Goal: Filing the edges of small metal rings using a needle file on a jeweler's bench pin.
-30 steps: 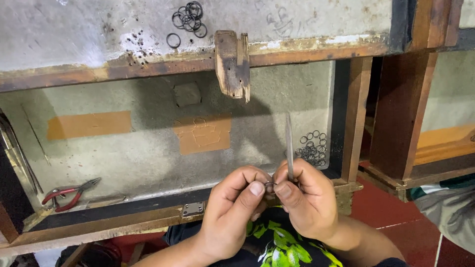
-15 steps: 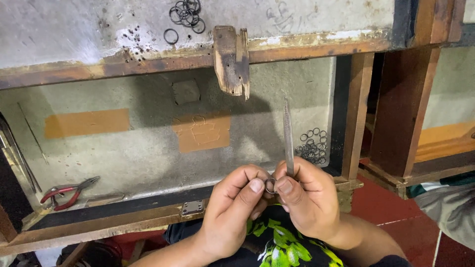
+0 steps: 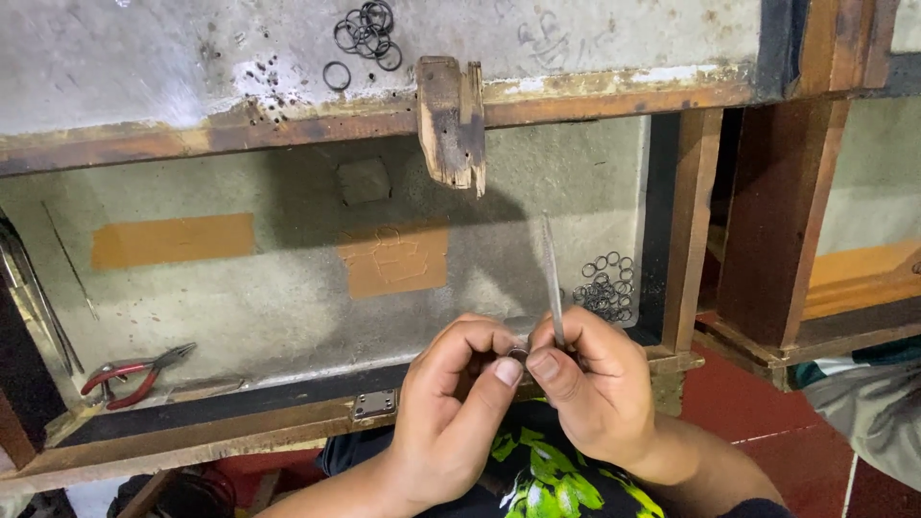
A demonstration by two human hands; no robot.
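Head view. We see the left hand (image 3: 451,403) pinching a small metal ring (image 3: 518,354) between thumb and fingers, touching the right hand (image 3: 595,384), which is closed around a thin metal file (image 3: 552,278) standing nearly upright. Both hands sit just above the tray's wooden front edge (image 3: 240,422). A pile of loose rings (image 3: 604,286) lies near the file; red-handled pliers (image 3: 134,372) rest well apart at left, and a worn wooden peg (image 3: 453,120) projects above.
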